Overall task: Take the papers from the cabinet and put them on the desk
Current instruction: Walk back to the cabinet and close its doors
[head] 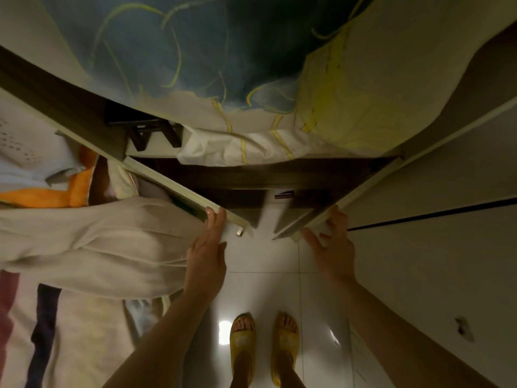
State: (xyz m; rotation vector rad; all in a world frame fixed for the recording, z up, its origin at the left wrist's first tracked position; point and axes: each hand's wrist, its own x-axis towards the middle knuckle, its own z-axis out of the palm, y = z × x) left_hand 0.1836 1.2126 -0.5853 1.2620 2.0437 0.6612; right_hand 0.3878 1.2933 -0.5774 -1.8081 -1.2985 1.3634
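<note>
I stand facing a cabinet whose two pale doors swing out toward me. My left hand [208, 247] grips the lower edge of the left door [179, 189]. My right hand [331, 245] grips the edge of the right door [372, 180]. Inside, bulky blue, yellow and white bedding [223, 65] fills the upper shelf, above a dark wooden shelf board [279, 175]. A small striped object [284, 195] shows below that board. No papers can be made out in this view.
Beige and orange clothes [92, 242] hang or bulge at the left, pressing against the left door. A dark bracket-like object [151, 133] sits on the shelf. My feet in yellow slippers [263, 345] stand on glossy white tiles. A white cabinet face [447, 261] fills the right.
</note>
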